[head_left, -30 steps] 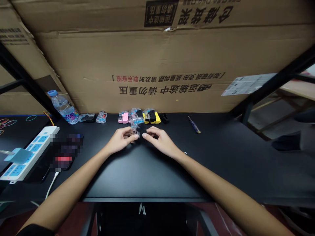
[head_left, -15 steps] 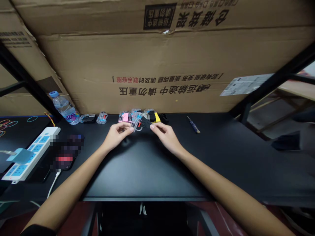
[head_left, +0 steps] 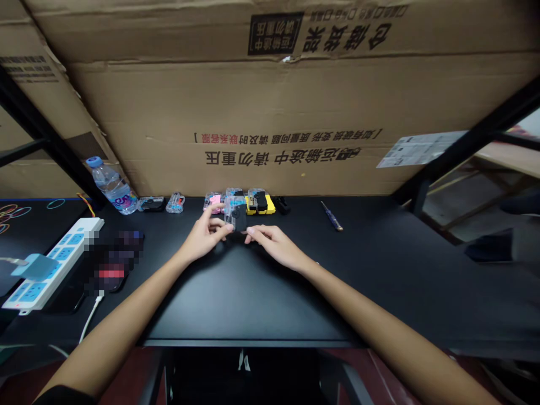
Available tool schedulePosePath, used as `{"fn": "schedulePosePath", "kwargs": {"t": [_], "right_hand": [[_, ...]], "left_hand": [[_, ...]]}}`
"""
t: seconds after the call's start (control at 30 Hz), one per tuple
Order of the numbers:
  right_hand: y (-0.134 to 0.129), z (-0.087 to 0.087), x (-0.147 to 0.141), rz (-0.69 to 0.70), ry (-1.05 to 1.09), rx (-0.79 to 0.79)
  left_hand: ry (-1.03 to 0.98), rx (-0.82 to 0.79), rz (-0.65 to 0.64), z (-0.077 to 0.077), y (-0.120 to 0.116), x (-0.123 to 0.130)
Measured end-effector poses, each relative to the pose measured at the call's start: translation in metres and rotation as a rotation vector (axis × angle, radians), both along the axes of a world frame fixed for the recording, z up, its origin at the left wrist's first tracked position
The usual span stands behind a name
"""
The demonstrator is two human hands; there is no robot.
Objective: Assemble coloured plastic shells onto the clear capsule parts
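Observation:
My left hand (head_left: 206,232) grips the left side of a small clear-and-black plastic case (head_left: 236,214), thumb in front and fingers behind. The case is upright, its clear part on the left and its black part on the right. At its lower right corner, the fingers of my right hand (head_left: 274,243) are pinched together on the edge. Behind the case lie similar small cases: a pink one (head_left: 215,200) partly covered by my left fingers, and a black-and-yellow group (head_left: 262,201). A black piece (head_left: 282,204) lies to their right.
A screwdriver (head_left: 331,216) lies to the right on the black table (head_left: 236,304). Further left are a clear carabiner-shaped case (head_left: 175,202), a black case (head_left: 152,203), a water bottle (head_left: 112,185), a power strip (head_left: 63,261) and a phone (head_left: 120,259). Cardboard (head_left: 261,101) stands behind.
The case has turned from tilted, with an orange part and a clear loop showing, to upright. My right hand has shifted slightly left and down to its lower corner.

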State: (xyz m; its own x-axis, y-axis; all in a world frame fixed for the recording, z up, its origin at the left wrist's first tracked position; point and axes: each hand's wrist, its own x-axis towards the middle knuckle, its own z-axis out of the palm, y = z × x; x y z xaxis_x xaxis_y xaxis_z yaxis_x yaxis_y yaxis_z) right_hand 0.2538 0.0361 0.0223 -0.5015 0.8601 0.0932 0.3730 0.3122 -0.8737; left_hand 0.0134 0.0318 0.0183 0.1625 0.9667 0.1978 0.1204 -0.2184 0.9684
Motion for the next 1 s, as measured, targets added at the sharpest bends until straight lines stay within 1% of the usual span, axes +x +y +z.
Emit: {"fn": "schedulePosePath", "kwargs": {"t": [0.1,0.17,0.3,0.4,0.47,0.77,0.87,1.0], "right_hand": [[-0.001,0.001,0.001,0.052,0.007,-0.029],[-0.001,0.0,0.001,0.075,-0.005,-0.036],[-0.001,-0.001,0.0,0.09,-0.028,-0.043],[-0.001,0.001,0.0,0.105,-0.026,-0.046],[-0.002,0.002,-0.001,0.113,-0.024,-0.046],[-0.002,0.001,-0.001,0.127,-0.003,-0.049],[-0.001,-0.001,-0.001,0.127,0.005,-0.05],[-0.001,-0.004,0.0,0.126,0.018,-0.059]], "left_hand": [[-0.047,0.049,0.16,0.001,0.009,-0.011],[-0.04,0.046,0.22,-0.002,0.016,-0.021],[-0.001,0.005,0.227,-0.016,0.028,-0.033],[0.024,0.0,0.234,-0.027,0.035,-0.034],[0.046,0.004,0.233,-0.031,0.039,-0.033],[0.097,0.027,0.269,-0.035,0.053,-0.033],[0.107,0.052,0.281,-0.038,0.056,-0.035],[0.08,0.027,0.283,-0.038,0.057,-0.035]]}}
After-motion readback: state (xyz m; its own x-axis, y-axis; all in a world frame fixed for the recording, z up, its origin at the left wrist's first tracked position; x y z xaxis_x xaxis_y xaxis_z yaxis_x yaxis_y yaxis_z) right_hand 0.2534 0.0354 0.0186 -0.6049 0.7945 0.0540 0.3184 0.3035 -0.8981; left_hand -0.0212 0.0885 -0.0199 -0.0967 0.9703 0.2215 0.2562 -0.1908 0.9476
